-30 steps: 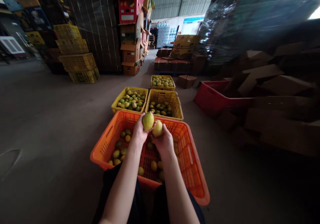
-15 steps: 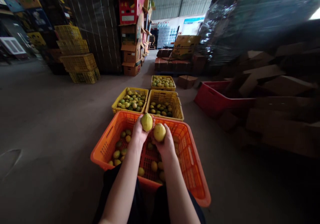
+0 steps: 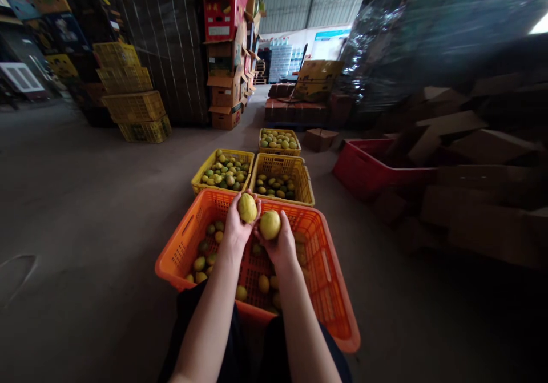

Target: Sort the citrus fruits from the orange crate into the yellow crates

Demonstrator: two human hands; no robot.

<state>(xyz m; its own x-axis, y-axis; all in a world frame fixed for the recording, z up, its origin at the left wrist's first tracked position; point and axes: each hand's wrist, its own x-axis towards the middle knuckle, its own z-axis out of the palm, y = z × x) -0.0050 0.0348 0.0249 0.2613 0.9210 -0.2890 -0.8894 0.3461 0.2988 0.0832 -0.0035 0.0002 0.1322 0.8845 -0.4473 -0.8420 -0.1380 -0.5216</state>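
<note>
My left hand (image 3: 233, 230) is closed round a yellow-green lemon (image 3: 248, 208), held over the orange crate (image 3: 335, 291). Close beside it and a little lower, my right hand (image 3: 286, 247) grips a second, rounder yellow lemon (image 3: 270, 225). The two fruits are apart. Below, the crate holds loose green and yellow lemons (image 3: 200, 263) on its left side and more in the middle (image 3: 264, 283). My forearms hide part of the crate floor.
Beyond the orange crate stand a left yellow crate (image 3: 196, 184), a right yellow crate (image 3: 306, 184) and a farther yellow crate (image 3: 279, 152), all with lemons in them. A red bin (image 3: 363, 172) with cardboard is at right. Stacked cartons (image 3: 222, 95) and yellow crates (image 3: 135, 106) rise behind.
Both hands have shifted slightly left with their lemons. The left lemon has turned a little in my fingers. The crates stay where they were.
</note>
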